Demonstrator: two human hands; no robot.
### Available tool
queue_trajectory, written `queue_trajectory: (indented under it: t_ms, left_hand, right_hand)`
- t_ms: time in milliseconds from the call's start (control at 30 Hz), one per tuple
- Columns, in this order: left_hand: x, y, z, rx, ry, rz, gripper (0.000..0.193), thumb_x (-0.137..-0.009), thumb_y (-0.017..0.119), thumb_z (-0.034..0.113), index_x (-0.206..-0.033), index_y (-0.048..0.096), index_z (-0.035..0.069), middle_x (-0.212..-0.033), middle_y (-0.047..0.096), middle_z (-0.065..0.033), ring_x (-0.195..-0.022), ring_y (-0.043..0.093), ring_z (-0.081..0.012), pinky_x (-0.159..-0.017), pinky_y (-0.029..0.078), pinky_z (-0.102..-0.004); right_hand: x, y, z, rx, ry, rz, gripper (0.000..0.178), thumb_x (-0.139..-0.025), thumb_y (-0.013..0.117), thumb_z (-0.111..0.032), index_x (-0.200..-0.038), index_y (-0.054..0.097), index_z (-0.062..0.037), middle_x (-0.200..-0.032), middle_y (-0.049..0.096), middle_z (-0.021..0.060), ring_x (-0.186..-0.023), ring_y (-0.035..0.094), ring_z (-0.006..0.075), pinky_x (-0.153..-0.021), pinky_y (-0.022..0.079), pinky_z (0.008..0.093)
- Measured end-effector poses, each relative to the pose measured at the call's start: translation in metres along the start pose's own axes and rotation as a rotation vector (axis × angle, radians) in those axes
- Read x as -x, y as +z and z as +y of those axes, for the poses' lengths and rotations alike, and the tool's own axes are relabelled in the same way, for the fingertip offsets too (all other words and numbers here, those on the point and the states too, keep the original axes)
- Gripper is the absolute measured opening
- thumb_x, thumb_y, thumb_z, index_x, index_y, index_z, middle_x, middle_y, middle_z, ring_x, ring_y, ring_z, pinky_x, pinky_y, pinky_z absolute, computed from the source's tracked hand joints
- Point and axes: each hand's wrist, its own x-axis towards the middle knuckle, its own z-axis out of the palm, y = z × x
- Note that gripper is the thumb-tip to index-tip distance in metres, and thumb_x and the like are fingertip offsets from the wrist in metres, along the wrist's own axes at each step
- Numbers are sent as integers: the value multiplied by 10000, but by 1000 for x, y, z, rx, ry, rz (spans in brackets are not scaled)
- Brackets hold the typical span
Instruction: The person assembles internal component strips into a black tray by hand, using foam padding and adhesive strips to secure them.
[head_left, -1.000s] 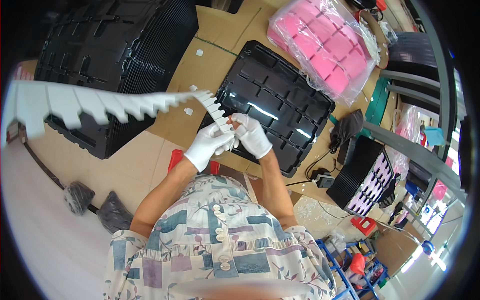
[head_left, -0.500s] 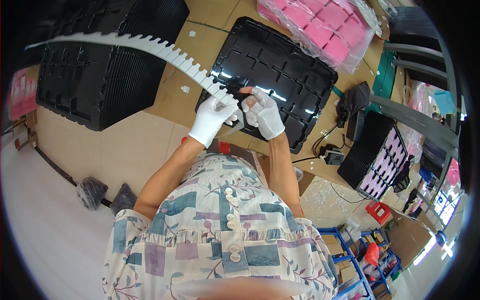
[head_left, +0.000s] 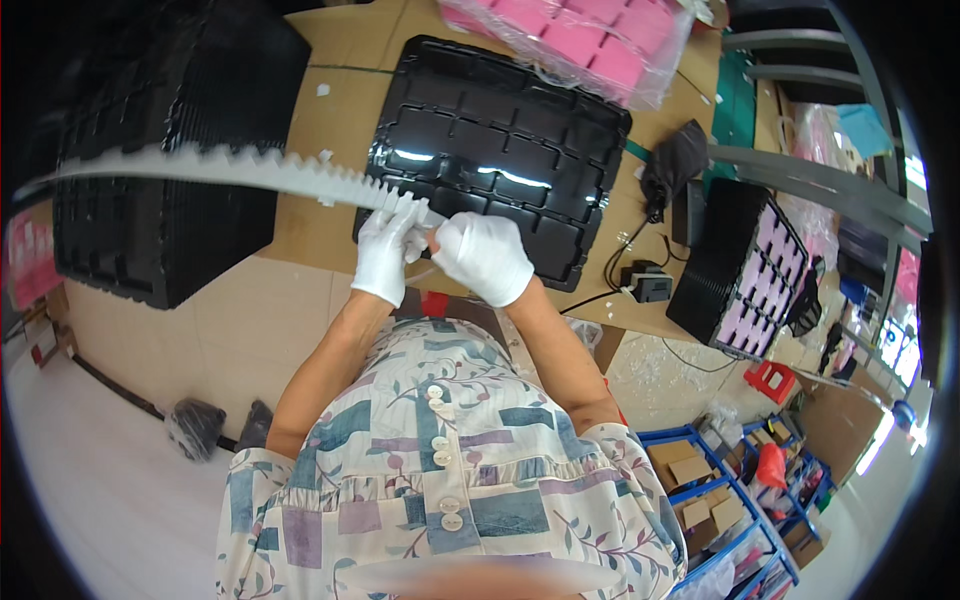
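A long pale-grey strip with a row of notched tabs along one edge (head_left: 300, 178) arches from the far left to my hands. My left hand (head_left: 385, 252), white-gloved, is closed on it near its right end. Beside it, my right hand (head_left: 485, 258), also gloved but with a bare fingertip showing, is closed at the strip's end; its fingers partly hide what they pinch. Both hands are over the near edge of a shiny black moulded tray (head_left: 470, 125) with several compartments, lying on the cardboard-covered table (head_left: 330, 110).
A tall stack of black trays (head_left: 240, 130) stands at left. Pink foam pieces in clear plastic (head_left: 600, 45) lie at the far side. To the right are a black bag (head_left: 672, 165), cables with a power adapter (head_left: 648, 283), and trays holding pale-pink pieces (head_left: 765, 280).
My right hand has turned over and closed at the strip's end, next to my left hand. The strip's raised span has swung lower. The whole view has shifted slightly.
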Motion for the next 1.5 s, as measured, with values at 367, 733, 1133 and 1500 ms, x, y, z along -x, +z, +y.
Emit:
queue_trajectory:
  t_ms: [367,733,1133,1500]
  left_hand:
    - [36,-10,-16,-643,44,-425,103,-900,601,90,-887,624,-9,-867,621,-61,-802,594,-134,-741,477,-273]
    - [21,-12,-35,-518,167,-348,130,-921,623,148,-929,625,19,-844,633,-27,-814,590,-92,-744,480,-242]
    - [11,-16,-33,-414,128,-326,102,-936,603,117,-997,635,42,-903,643,-1,-839,580,-72,-768,467,-229]
    - [9,-24,-33,-424,163,-308,125,-943,598,145,-1002,632,41,-900,651,-3,-847,586,-78,-772,467,-234]
  right_hand:
    - [45,-63,259,-214,686,7,113,-840,636,-88,-929,668,-27,-846,691,140,-811,679,235,-749,513,304]
    - [11,-50,260,108,582,-238,182,-858,619,-236,-939,673,-83,-916,680,168,-884,649,348,-786,509,410]
    - [16,-35,248,150,594,-87,164,-840,667,-222,-932,639,-89,-848,672,172,-819,650,365,-732,507,419]
    - [10,-45,244,182,551,-172,132,-864,579,-221,-908,626,-105,-865,678,159,-827,654,362,-740,520,452]
